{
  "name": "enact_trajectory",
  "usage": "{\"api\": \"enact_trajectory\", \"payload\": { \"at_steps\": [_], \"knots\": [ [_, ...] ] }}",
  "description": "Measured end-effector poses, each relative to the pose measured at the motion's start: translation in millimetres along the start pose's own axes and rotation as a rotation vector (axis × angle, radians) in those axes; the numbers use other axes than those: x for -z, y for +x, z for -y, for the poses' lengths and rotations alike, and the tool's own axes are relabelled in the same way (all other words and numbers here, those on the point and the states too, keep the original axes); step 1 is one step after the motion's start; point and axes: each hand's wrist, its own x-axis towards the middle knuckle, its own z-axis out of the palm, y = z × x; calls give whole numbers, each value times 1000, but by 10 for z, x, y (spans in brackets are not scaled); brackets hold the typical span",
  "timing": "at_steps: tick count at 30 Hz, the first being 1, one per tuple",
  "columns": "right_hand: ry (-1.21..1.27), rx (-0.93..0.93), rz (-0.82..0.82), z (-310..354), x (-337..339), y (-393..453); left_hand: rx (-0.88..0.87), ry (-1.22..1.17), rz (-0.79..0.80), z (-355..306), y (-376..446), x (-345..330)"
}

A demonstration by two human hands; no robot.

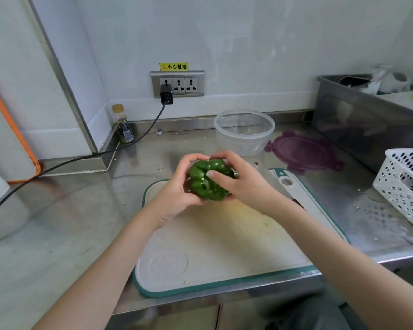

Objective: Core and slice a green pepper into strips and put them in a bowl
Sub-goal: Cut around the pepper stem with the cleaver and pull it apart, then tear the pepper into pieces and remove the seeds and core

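Note:
A whole green pepper (209, 181) is held above the far end of the cutting board (215, 256), a white board with a teal rim. My left hand (178, 190) grips its left side, fingers curled over the top. My right hand (240, 181) grips the right side, and its thumb presses into the pepper's middle, where pale seeds show. A clear plastic bowl (244, 132) stands on the counter just behind the pepper. A knife (284, 186) lies on the board's right edge, mostly hidden by my right forearm.
A purple lid (305, 151) lies right of the bowl. A white perforated basket (405, 186) and a steel tub (367, 120) stand at the right. A small bottle (123, 125) and a black cable (81, 158) run along the back left. Seeds dot the steel counter.

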Motion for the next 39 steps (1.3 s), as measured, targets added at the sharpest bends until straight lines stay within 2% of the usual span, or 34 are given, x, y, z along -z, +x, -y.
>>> {"api": "enact_trajectory", "payload": {
  "at_steps": [4,7,10,15,16,18,20,23,25,27,35,39],
  "knots": [
    [-40,-64,-90,-49,-75,-111,84,-14,43,-53,-59,-49],
    [-56,-137,-119,-27,-78,-166,63,152,-28,-121,-87,-154],
    [-342,-108,-175,14,-29,-207,48,236,-69,-162,-136,-199],
    [-525,-108,-6,102,65,-327,69,275,-83,-157,-305,-207],
    [-540,-108,-37,114,127,-346,58,298,-71,-158,-339,-211],
    [-633,-113,-223,96,335,-370,46,310,-39,-164,-393,-209],
    [-826,-236,-305,-8,580,-406,46,292,1,-150,-426,-189],
    [-991,-534,-172,-236,754,-488,66,305,76,-168,-436,-153],
    [-969,-562,-116,-390,746,-492,85,349,132,-184,-433,-124],
    [-927,-507,-96,-479,713,-478,101,402,140,-188,-435,-103],
    [-652,-474,-18,-297,703,-439,91,333,-188,-51,-423,-191],
    [-358,-481,-79,-168,703,-489,134,398,-108,-15,-387,-196]
  ]
}}
